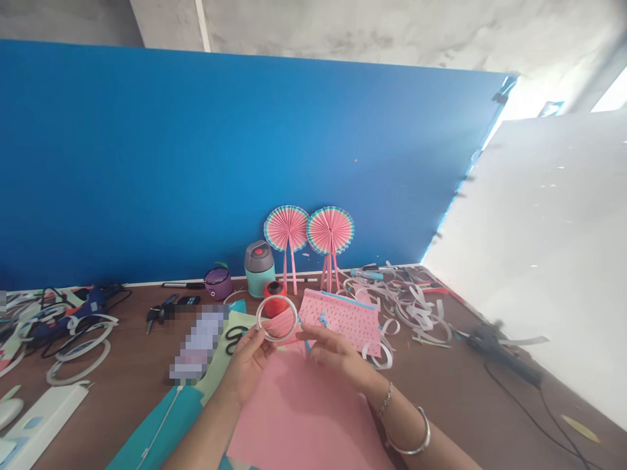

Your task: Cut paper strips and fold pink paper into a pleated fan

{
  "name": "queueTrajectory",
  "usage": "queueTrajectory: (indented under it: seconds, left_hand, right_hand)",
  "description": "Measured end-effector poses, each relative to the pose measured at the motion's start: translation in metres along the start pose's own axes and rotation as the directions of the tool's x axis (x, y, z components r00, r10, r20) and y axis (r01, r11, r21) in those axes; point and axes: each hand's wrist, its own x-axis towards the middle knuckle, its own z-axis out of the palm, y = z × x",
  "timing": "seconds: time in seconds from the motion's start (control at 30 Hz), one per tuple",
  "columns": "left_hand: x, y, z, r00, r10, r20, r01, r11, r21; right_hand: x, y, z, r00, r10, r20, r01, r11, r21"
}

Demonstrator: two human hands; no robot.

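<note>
The white ring (295, 316) is up in front of the person, above the brown table (431, 411), at the middle of the workspace. From where I stand, the left hand (252, 362) has it clamped at its lower rim, between thumb and fingers. The right hand (337, 356) comes in from four o'clock, fingers stretched out and parted, their tips just beside the ring; whether they touch it I can't tell.

Taking the ring as the clock's centre, a plain pink sheet (308, 411) lies toward five o'clock, and patterned pink paper (353, 321) toward three. Black-handled scissors (234, 341) sit at eight. A red round container (274, 307) stands right behind at twelve, a teal-and-grey bottle (260, 271) at eleven, a purple cup (218, 284) at ten. Two pleated pink fans (330, 230) are upright between twelve and two, near the blue panel (196, 150). Loose white strips (418, 307) tangle at three.
</note>
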Motion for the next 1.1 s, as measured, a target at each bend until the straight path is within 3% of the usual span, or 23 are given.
queueTrajectory:
  seconds: [0.1,0.17,0.23,0.33,0.47,0.57,0.67,0.73,0.8,0.87,0.93,1.1]
  left_hand:
    - [0.0,-0.001,0.001,1.0,-0.004,0.022,0.004,1.0,0.004]
    - [0.001,-0.001,0.0,1.0,-0.004,0.015,0.005,1.0,-0.015]
    - [0.002,0.0,-0.002,1.0,-0.005,0.0,0.005,0.999,-0.045]
    - [0.003,0.004,-0.004,1.0,-0.018,-0.013,0.017,0.995,-0.096]
    - [0.002,0.011,-0.007,1.0,-0.009,0.006,0.01,0.979,-0.204]
    - [0.002,0.014,-0.008,0.999,0.008,0.048,0.008,0.947,-0.323]
    - [0.002,0.014,-0.008,0.997,-0.021,0.078,0.048,0.932,-0.36]
    - [0.002,0.014,-0.006,0.995,-0.034,0.091,0.065,0.93,-0.362]
    - [0.001,0.014,-0.003,0.994,-0.04,0.097,0.072,0.932,-0.356]
    - [-0.001,0.015,-0.001,0.994,-0.047,0.096,0.077,0.937,-0.341]
    - [-0.002,0.016,0.001,0.994,-0.056,0.096,0.084,0.943,-0.322]
    - [-0.004,0.015,0.001,0.989,-0.094,0.113,0.123,0.948,-0.292]
  right_hand:
    - [-0.002,-0.002,0.007,0.997,0.045,0.065,-0.049,0.997,0.059]
    - [-0.001,-0.001,0.003,0.998,0.058,-0.018,-0.058,0.998,0.027]
    - [0.002,0.0,-0.006,0.985,0.027,-0.173,-0.017,0.998,0.056]
    - [0.008,-0.001,-0.028,0.894,-0.07,-0.442,0.169,0.967,0.189]
    - [0.013,-0.009,-0.053,0.737,-0.089,-0.67,0.377,0.877,0.297]
    - [0.012,-0.015,-0.065,0.648,-0.073,-0.758,0.438,0.85,0.292]
    - [0.01,-0.019,-0.072,0.604,-0.104,-0.79,0.44,0.87,0.222]
    - [0.014,-0.024,-0.077,0.612,-0.101,-0.785,0.343,0.927,0.148]
    - [0.025,-0.034,-0.082,0.657,-0.05,-0.753,0.181,0.979,0.093]
    - [0.044,-0.052,-0.087,0.698,-0.009,-0.716,0.095,0.992,0.08]
    - [0.066,-0.077,-0.092,0.696,-0.022,-0.717,0.083,0.995,0.051]
    - [0.103,-0.142,-0.097,0.68,-0.185,-0.709,0.217,0.975,-0.046]
